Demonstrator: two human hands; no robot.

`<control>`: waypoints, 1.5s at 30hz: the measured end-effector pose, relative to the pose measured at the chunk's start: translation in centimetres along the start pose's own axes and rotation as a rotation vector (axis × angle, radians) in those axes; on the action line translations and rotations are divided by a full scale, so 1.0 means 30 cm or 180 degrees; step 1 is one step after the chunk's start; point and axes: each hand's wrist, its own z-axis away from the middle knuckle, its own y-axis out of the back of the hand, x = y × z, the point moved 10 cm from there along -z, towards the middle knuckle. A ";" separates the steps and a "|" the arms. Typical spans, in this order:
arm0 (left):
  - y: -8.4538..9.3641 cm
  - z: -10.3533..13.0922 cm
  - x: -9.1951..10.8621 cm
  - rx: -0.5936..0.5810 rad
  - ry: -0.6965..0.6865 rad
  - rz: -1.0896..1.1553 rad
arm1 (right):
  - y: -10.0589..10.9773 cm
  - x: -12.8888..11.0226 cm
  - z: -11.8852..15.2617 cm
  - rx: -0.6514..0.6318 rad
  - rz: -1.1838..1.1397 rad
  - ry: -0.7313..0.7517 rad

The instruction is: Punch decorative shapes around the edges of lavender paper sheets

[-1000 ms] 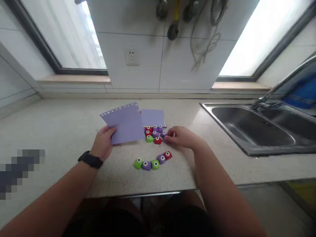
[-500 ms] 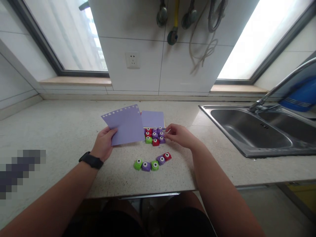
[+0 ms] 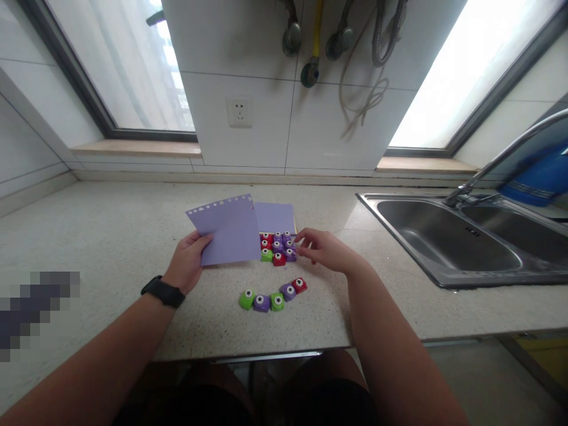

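My left hand [image 3: 189,260] grips the left edge of a purple paper sheet [image 3: 228,232], whose top edge has a row of punched holes. The sheet is raised above the counter. Beside its right edge lie several red, purple and green craft punches [image 3: 278,245] in a tight group. My right hand [image 3: 320,248] is at the right side of this group, fingers apart, its fingertips beside the purple punches. Behind the group is more purple paper [image 3: 277,218], partly covered by the raised sheet. Nearer to me, several punches [image 3: 277,302] form a curved row.
A double steel sink [image 3: 448,236] with a faucet [image 3: 501,154] is on the right, a blue object [image 3: 539,177] behind it. The counter's front edge [image 3: 266,357] runs above my legs. A tiled wall with a socket [image 3: 239,112] stands behind.
The fingers of my right hand have spread a little beside the punches. My left hand still holds the sheet, nearly in the same place. The whole view has shifted slightly.
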 end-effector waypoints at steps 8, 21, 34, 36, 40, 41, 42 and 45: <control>-0.005 0.003 -0.001 -0.0079 0.0000 -0.0111 | -0.107 -0.035 0.053 -0.1252 -0.0308 0.0079; -0.017 0.010 0.001 -0.0170 -0.0039 -0.0345 | -0.161 -0.026 0.069 -0.1607 -0.0202 -0.0062; -0.017 0.010 0.001 -0.0184 -0.0054 -0.0389 | -0.128 -0.059 0.061 -0.1341 -0.0477 0.0107; -0.017 0.009 0.001 -0.0201 -0.0060 -0.0386 | -0.107 -0.073 0.053 -0.1153 -0.0530 0.0221; -0.016 0.007 -0.001 -0.0205 -0.0064 -0.0393 | -0.099 -0.083 0.044 -0.0992 -0.0429 0.0251; -0.016 0.008 -0.001 -0.0204 -0.0066 -0.0402 | -0.105 -0.087 0.043 -0.0998 -0.0404 0.0259; -0.016 0.008 -0.001 -0.0206 -0.0068 -0.0406 | -0.112 -0.095 0.042 -0.1008 -0.0388 0.0292; -0.019 0.011 0.001 -0.0203 -0.0067 -0.0397 | -0.128 -0.137 0.041 -0.0924 -0.0453 0.0525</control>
